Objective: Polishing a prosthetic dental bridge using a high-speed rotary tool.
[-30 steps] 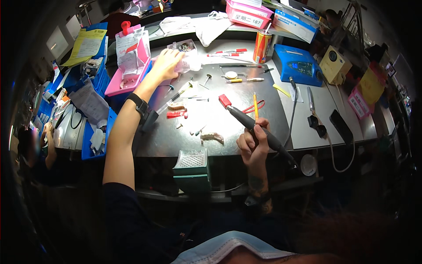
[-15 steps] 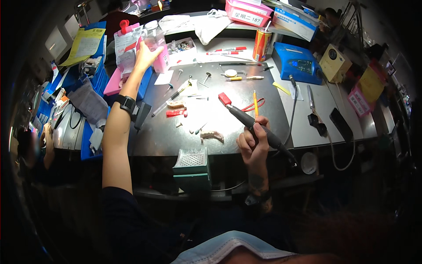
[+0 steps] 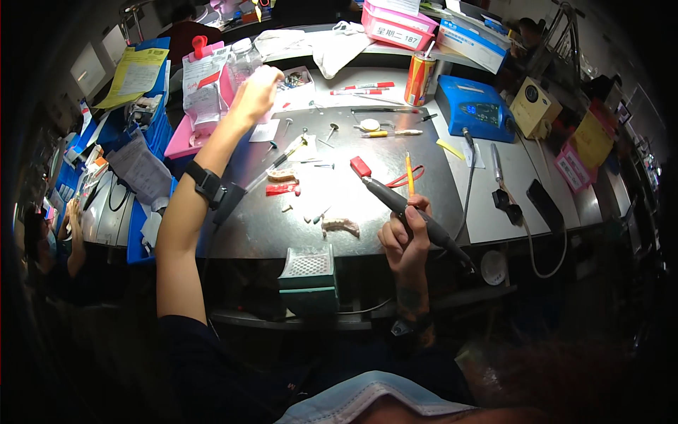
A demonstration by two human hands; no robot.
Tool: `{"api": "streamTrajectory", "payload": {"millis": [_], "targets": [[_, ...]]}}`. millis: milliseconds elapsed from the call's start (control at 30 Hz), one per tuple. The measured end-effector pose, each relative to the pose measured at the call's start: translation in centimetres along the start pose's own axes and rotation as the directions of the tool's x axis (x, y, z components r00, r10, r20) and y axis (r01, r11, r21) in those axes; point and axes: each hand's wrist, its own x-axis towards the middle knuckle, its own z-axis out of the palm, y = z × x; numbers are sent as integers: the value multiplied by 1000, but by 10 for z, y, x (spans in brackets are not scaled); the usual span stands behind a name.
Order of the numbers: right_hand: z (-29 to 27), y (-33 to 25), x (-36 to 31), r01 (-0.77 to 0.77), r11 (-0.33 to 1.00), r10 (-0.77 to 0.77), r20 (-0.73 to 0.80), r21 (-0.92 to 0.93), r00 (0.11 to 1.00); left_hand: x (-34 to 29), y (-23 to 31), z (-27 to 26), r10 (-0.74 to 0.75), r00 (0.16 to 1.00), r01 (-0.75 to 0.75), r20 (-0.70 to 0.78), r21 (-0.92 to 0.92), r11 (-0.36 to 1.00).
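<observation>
The right hand [image 3: 405,240] holds a dark grey rod-shaped handpiece [image 3: 388,197]; the left hand [image 3: 256,95], near a transparent cylindrical bottle [image 3: 244,61], hides its fingertips, so I cannot tell its grip.

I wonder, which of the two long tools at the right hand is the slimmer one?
The yellow, pencil-like tool, pointing away from the person; the other, the dark handpiece, is visibly thicker and slants across the right hand.
</observation>
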Motion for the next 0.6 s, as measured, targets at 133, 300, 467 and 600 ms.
{"api": "streamTrajectory", "payload": {"millis": [133,300,467,600], "targets": [[0,0,-1,-5,1000,5,3,-15,1000,4,-12,37,10,994,-16,104,50,999],[6,2,0,-47,999,47,21,7,999,21,-41,77,-249,849,101,466,320,942],[3,-3,-2,-43,997,44,-13,61,999,26,-31,90,-417,719,204,556,405,891],[10,-3,-4,-47,994,48,-11,102,999,21,-38,74,-106,965,27,241,309,951]]}}
